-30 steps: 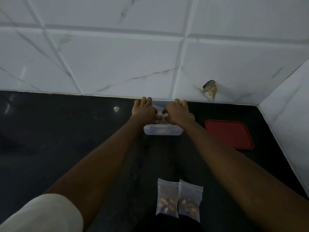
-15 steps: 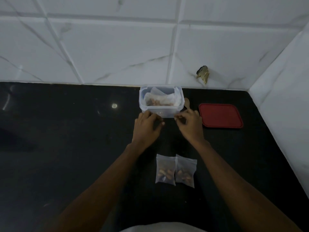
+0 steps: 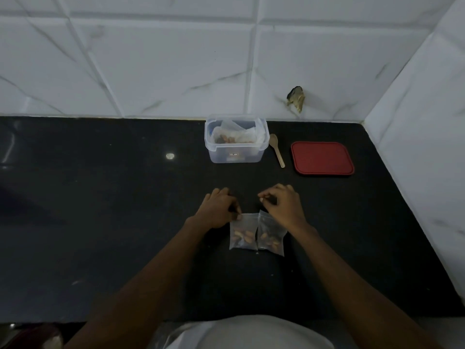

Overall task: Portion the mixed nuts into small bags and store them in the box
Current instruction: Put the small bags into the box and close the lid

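**A:** Where did the bags lie?

**B:** Near the front edge of the counter, flat and touching side by side: the left bag and the right bag, each with nuts at its bottom. The box stood open at the back edge, well apart from them, with stored bags inside. The lid lay to its right, and the spoon lay between the two.

**A:** And the hands?

**B:** The left hand pinched the top left corner of the left bag. The right hand was curled over the top right corner of the right bag. Its fingertips met just beyond the bag's top, and in that dim light I couldn't tell whether they held the film or nothing at all.

**A:** What could have gone wrong from there?

**B:** Mostly the seals. Clear film in poor light hides a half-closed strip. Lifted by one corner, a bag would tip and the nuts would slide towards its mouth. An open gap would then let them spill across the dark counter, where they'd be hard to spot. A thin pinch might also slip on the way to the box. And the box looked fairly full, so bags pushed in carelessly could stand above the rim and stop the lid from seating.
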`<act>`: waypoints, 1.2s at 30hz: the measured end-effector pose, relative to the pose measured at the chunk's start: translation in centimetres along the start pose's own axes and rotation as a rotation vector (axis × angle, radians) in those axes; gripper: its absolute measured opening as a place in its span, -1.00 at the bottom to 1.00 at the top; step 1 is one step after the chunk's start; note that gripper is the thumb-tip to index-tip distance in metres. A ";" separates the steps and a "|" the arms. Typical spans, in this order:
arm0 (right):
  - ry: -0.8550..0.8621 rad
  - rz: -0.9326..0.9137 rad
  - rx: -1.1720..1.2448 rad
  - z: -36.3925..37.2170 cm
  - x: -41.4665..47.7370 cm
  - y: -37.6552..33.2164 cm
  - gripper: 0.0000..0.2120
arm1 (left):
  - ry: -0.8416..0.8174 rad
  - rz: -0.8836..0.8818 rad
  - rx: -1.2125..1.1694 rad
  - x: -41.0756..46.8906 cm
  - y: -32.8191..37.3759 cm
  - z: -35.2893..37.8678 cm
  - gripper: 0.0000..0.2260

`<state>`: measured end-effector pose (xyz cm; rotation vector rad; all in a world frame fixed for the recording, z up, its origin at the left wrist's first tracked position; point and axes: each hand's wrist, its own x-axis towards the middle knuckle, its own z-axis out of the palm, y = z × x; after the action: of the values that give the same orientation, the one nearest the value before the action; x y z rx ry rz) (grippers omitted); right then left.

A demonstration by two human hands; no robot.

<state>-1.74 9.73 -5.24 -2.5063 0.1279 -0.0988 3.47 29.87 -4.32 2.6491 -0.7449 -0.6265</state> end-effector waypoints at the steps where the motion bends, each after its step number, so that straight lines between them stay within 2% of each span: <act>1: -0.003 -0.003 0.021 0.0 0.0 0.0 -0.88 | -0.003 -0.014 -0.107 0.0 -0.1 -0.3 -0.91; 3: -0.034 0.016 0.188 -0.2 0.0 -0.3 -0.90 | 0.000 -0.079 -0.460 0.0 -0.1 -1.4 -0.99; 6: -0.133 0.147 0.490 -0.8 0.0 -1.6 -0.92 | 0.064 -0.137 -0.836 -0.2 0.4 -3.3 -0.92; 8: -0.157 0.175 0.577 -0.9 0.4 -2.2 -0.86 | 0.131 -0.136 -0.945 -0.1 0.7 -4.3 -0.91; 12: -0.185 0.115 0.630 -0.9 1.7 -3.5 -0.76 | 0.269 -0.140 -1.141 1.1 0.9 -5.1 -0.91; 15: -0.085 0.086 0.664 -1.4 3.4 -4.2 -0.75 | 0.402 -0.087 -1.260 2.3 0.8 -5.5 -0.66; 17: -0.016 0.098 0.721 -2.2 4.6 -4.9 -0.74 | 0.453 -0.016 -1.214 3.0 0.6 -5.9 -0.52; 18: -0.003 0.099 0.735 -2.5 5.4 -5.2 -0.73 | 0.466 0.010 -1.148 3.4 0.6 -6.3 -0.53; 22: 0.019 0.044 0.547 -3.2 9.8 -5.1 -0.68 | 0.520 0.057 -0.893 5.9 0.6 -8.6 -0.73; 24: -0.014 0.029 0.422 -3.7 12.2 -5.0 -0.64 | 0.537 0.036 -0.817 7.7 0.5 -9.9 -0.73; 27: -0.021 -0.005 0.161 -4.4 15.6 -5.3 -0.59 | 0.518 0.017 -0.713 10.3 0.1 -11.7 -0.64; 30: -0.005 -0.024 -0.112 -4.8 18.2 -5.3 -0.61 | 0.418 0.000 -0.510 12.6 -0.6 -12.8 -0.54; 32: -0.056 -0.039 -0.298 -4.8 19.3 -5.4 -0.63 | 0.371 -0.014 -0.393 13.8 -1.1 -13.0 -0.51; 36: -0.154 -0.138 -0.701 -4.0 20.9 -6.1 -0.82 | 0.269 -0.011 -0.218 15.9 -1.6 -12.4 -0.58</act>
<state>18.99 9.86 2.45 -3.2076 -0.0937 0.1034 22.39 24.66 0.44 2.4706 -0.5513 -0.3220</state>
